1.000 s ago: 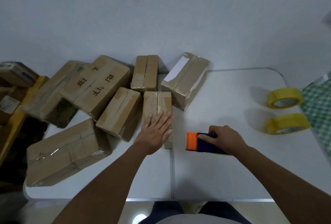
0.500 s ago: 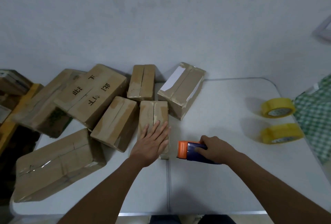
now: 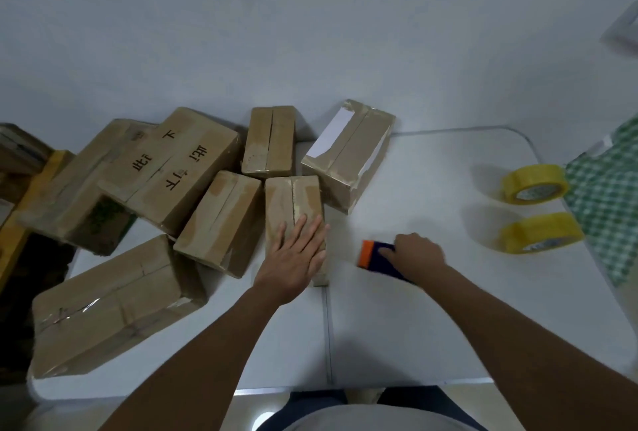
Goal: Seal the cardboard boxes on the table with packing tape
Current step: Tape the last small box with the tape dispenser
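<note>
Box lengthwise away, under flat left hand; right hand grasping dispenser.

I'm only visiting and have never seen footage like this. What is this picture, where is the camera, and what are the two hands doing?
No machine here: a person wears a camera on the head, looking down at their own arms. The left hand lies flat, fingers straight, on a small cardboard box on a white table. The right hand grips a blue and orange tape dispenser beside that box. More boxes crowd the table's left and far side, one with black printed characters. Two yellow tape rolls sit at the right, near a green checked cloth.
</note>
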A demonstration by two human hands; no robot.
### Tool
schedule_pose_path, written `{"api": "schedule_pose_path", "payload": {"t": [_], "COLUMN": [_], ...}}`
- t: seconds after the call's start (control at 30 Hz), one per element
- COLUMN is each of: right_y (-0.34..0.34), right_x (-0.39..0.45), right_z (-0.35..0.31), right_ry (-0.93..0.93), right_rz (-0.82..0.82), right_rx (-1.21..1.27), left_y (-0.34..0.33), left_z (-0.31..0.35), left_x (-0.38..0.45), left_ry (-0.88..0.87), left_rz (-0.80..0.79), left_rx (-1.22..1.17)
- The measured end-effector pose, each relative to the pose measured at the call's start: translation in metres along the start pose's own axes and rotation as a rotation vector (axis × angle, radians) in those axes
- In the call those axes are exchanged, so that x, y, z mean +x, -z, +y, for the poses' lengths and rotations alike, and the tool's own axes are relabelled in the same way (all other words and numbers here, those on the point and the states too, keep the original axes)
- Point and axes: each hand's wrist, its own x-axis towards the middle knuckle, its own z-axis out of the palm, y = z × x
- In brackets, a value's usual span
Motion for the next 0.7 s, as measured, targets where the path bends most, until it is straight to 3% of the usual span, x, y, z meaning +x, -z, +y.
{"api": "schedule_pose_path", "payload": {"t": [0.17, 0.33, 0.43, 0.47, 0.57, 0.7], "right_y": [-0.011, -0.044, -0.054, -0.053, -0.049, -0.048], "right_x": [0.008, 0.013, 0.008, 0.001, -0.018, -0.024], "right_z": [0.031, 0.009, -0.008, -0.021, -0.057, -0.062], "right_ry": [-0.154, -0.091, 0.058, 0.139, 0.248, 0.226], "right_rz": [0.098, 0.12, 0.342, 0.312, -0.07, -0.144], "right_rx": [0.014, 0.25, 0.352, 0.542, 1.071, 1.1], "left_y": [0.002, 0.005, 0.008, 0.01, 0.015, 0.019], "left_z": [0.001, 0.001, 0.002, 0.002, 0.002, 0.002], "left_x": [0.003, 0.002, 0.0, 0.0, -0.003, -0.005], "left_ry": [-0.018, -0.014, -0.008, -0.006, -0.007, -0.004], "left_rz": [-0.015, -0.048, -0.046, -0.049, -0.088, -0.113], "left_rx": [-0.03, -0.089, -0.188, -0.231, -0.33, -0.37]}}
